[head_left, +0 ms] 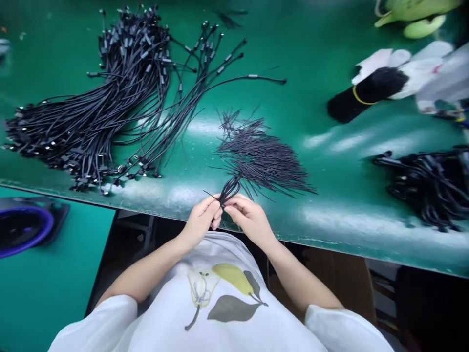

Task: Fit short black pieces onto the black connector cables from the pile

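Observation:
My left hand (204, 215) and my right hand (249, 215) meet at the near edge of the green table. Between them is a coiled black cable (230, 189), its loops standing up above my fingers. The left fingers are closed round its lower end, where a thin black tie sticks out to the left. My right thumb and fingers pinch at the same spot; the exact grip there is partly hidden. Just beyond the cable lies a spread of thin black ties (271, 159), close to the loops.
A large heap of black cables (128, 93) with small connectors covers the table's left side. Bundled black strands (366, 95) with a yellow band lie at the back right, near white wrapping (432, 63). Coiled cables (432, 181) are piled at right. A purple-rimmed round object (51, 222) sits lower left.

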A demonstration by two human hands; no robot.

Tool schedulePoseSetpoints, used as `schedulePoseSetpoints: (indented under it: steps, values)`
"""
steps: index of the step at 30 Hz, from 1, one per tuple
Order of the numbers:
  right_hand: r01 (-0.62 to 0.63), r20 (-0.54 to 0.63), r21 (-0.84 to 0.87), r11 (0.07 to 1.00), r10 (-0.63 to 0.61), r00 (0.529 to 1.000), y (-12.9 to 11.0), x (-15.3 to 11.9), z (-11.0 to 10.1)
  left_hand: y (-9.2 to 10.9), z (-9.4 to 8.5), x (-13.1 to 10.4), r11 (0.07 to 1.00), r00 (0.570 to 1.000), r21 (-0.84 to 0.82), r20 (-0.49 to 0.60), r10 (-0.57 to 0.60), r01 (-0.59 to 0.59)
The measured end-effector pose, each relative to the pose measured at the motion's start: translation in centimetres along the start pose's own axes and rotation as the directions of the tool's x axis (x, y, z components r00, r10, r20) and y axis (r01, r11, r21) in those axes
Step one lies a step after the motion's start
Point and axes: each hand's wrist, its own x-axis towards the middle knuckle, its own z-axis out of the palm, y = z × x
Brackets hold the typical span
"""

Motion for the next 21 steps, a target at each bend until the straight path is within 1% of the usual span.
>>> schedulePoseSetpoints:
  steps: [1, 2, 3, 4, 5, 6, 7, 8, 10, 11, 12, 13, 14, 16, 18, 19, 21]
  values:
    - [0.031, -0.014, -0.037, 0.999, -0.032, 0.999, -0.2, -0.1, 0.5, -0.1, -0.3, 0.0, 0.997, 0.998, 0.059, -0.028, 0.051, -0.049]
    - [0.083, -0.021, -0.119, 0.989, -0.086, 0.996, -0.3, -0.1, 0.6, 0.0, -0.6, 0.1, 0.988, 0.994, 0.126, -0.053, 0.095, -0.087]
    - [0.145, -0.015, -0.236, 0.961, -0.153, 0.988, -0.3, -0.1, 0.6, 0.0, -0.9, 0.1, 0.973, 0.988, 0.199, -0.073, 0.133, -0.116]
    - [0.212, 0.003, -0.368, 0.905, -0.227, 0.974, -0.2, -0.1, 0.4, 0.2, -1.2, 0.1, 0.951, 0.982, 0.275, -0.082, 0.169, -0.141]
    - [0.282, 0.035, -0.489, 0.825, -0.305, 0.952, -0.2, 0.1, 0.1, 0.3, -1.4, 0.1, 0.923, 0.976, 0.348, -0.078, 0.204, -0.165]
    - [0.361, 0.086, -0.580, 0.730, -0.386, 0.918, -0.2, 0.2, -0.3, 0.4, -1.5, 0.2, 0.889, 0.969, 0.414, -0.062, 0.240, -0.193]
    - [0.452, 0.160, -0.631, 0.630, -0.465, 0.871, -0.2, 0.5, -0.6, 0.5, -1.7, 0.3, 0.853, 0.961, 0.471, -0.037, 0.273, -0.224]
    - [0.553, 0.250, -0.642, 0.531, -0.538, 0.805, -0.4, 0.8, -1.0, 0.5, -1.8, 0.4, 0.816, 0.954, 0.519, -0.004, 0.300, -0.254]
    - [0.736, 0.444, -0.593, 0.326, -0.630, 0.637, -0.9, 1.6, -1.6, 0.6, -2.0, 0.5, 0.751, 0.945, 0.590, 0.070, 0.318, -0.297]
    - [0.793, 0.521, -0.567, 0.223, -0.649, 0.555, -1.2, 2.0, -1.8, 0.6, -2.1, 0.5, 0.725, 0.948, 0.622, 0.100, 0.302, -0.297]
    - [0.822, 0.578, -0.555, 0.129, -0.651, 0.492, -1.6, 2.4, -2.0, 0.7, -2.3, 0.4, 0.707, 0.958, 0.651, 0.124, 0.260, -0.276]
    - [0.832, 0.620, -0.552, 0.051, -0.641, 0.451, -1.8, 2.8, -2.2, 0.8, -2.4, 0.4, 0.701, 0.971, 0.674, 0.135, 0.196, -0.235]
    - [0.834, 0.653, -0.552, -0.008, -0.627, 0.425, -1.9, 3.1, -2.3, 1.0, -2.6, 0.3, 0.705, 0.984, 0.687, 0.133, 0.118, -0.177]
    - [0.843, 0.701, -0.533, -0.078, -0.599, 0.387, -1.5, 3.6, -2.5, 1.5, -3.1, 0.1, 0.731, 0.994, 0.680, 0.104, -0.022, -0.055]
    - [0.857, 0.715, -0.508, -0.086, -0.597, 0.364, -0.5, 3.9, -2.3, 1.9, -3.4, -0.2, 0.748, 0.993, 0.664, 0.073, -0.093, 0.021]
    - [0.869, 0.705, -0.491, -0.062, -0.615, 0.355, 0.1, 3.9, -2.1, 2.1, -3.5, -0.4, 0.749, 0.992, 0.661, 0.068, -0.111, 0.039]
    - [0.897, 0.642, -0.441, 0.042, -0.683, 0.348, 1.4, 4.1, -1.4, 2.3, -3.5, -0.6, 0.757, 0.983, 0.650, 0.089, -0.159, 0.064]
